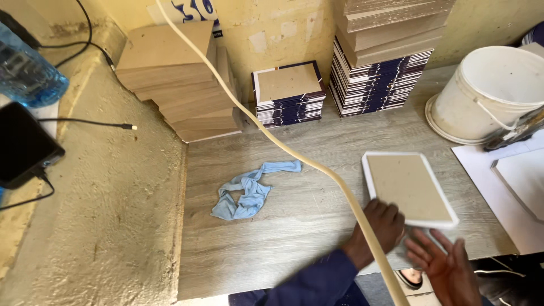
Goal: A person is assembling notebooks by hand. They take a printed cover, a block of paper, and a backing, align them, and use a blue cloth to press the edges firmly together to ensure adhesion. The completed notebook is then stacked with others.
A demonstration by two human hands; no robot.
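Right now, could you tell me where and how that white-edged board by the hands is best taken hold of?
Probably by the near short edge of the white-edged board, coming from the person's side. It lies flat on the table, and that end overhangs the front edge, so fingers could slip beneath. The left hand already touches that corner; the right hand is open just below.
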